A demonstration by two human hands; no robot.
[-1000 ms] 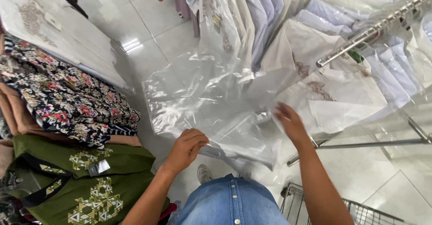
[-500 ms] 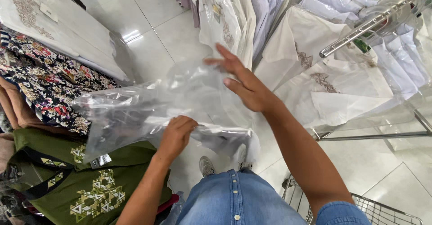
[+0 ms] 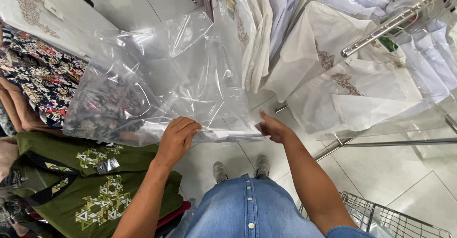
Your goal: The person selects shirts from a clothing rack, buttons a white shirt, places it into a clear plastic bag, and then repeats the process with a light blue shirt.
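Hands, left hand [image 3: 177,138] and right hand [image 3: 272,128], grip the clear plastic bag's [image 3: 157,81] near edge.

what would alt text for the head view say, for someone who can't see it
Seen from above, a person's left hand and right hand grip the near edge of a large clear plastic bag spread out in front of them. Folded green embroidered garments lie at left; white shirts hang on a metal rack at right.
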